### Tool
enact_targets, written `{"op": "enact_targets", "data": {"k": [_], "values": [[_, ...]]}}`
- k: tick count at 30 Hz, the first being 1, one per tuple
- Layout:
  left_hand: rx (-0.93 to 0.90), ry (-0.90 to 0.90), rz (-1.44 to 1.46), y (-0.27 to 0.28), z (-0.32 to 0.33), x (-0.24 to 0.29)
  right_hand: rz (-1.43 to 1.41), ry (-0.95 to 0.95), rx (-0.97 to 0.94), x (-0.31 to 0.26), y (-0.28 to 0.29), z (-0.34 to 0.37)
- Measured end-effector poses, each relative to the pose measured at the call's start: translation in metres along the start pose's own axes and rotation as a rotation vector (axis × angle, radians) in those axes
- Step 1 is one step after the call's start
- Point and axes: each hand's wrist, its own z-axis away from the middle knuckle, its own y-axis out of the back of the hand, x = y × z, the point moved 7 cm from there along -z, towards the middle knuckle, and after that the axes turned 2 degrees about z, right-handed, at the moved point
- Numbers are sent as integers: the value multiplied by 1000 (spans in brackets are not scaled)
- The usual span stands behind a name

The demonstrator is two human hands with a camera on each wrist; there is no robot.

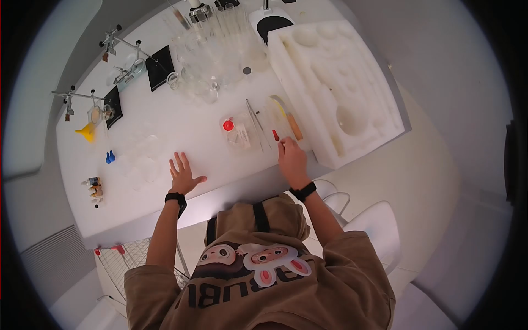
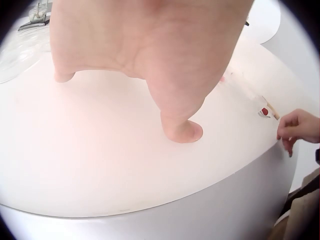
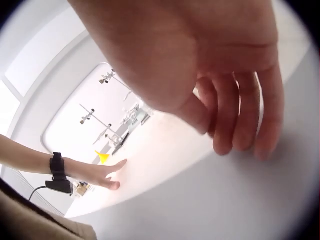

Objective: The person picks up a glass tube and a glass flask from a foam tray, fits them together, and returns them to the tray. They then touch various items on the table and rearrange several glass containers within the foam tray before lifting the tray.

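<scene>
My left hand [image 1: 184, 175] lies palm down on the white table, fingers spread and thumb out to the side; nothing is under its grip. The right hand [image 1: 292, 160] hangs over the table's front edge, its fingers loosely curled with no object showing between them in the right wrist view. Just beyond those fingertips lies a small red rubber bulb [image 1: 275, 135]. Beside the bulb is a tool with an orange handle [image 1: 295, 127]. Slim metal rods or tweezers [image 1: 254, 118] lie to its left, next to a clear container with a red round piece [image 1: 228, 125].
A large white foam tray [image 1: 379, 102] with hollows fills the right side. Glassware [image 1: 214, 55] crowds the back. At left are clamp stands [image 1: 113, 107], a yellow funnel [image 1: 87, 131], blue bulbs [image 1: 110, 157], small bottles [image 1: 95, 190] and flat clear glass pieces [image 1: 147, 159].
</scene>
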Motion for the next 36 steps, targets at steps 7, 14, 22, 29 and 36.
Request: {"op": "enact_targets", "data": {"k": [7,14,22,29,36], "values": [[-94,29,-9,5,2,7,206,0,-50,1,-16,-22],[-62,34,11,3,2,2,308,-8,-56,1,-27,-27],[2,-51,-29,-11,-7,-5,173,53,144,-27,26,-18],[-3,-50,-59,-15,-11,-10,-388,-68,188,-32,137,12],[-86,-6,-44,-11,-9,-10,-825,-122,300,43,252,25]]}}
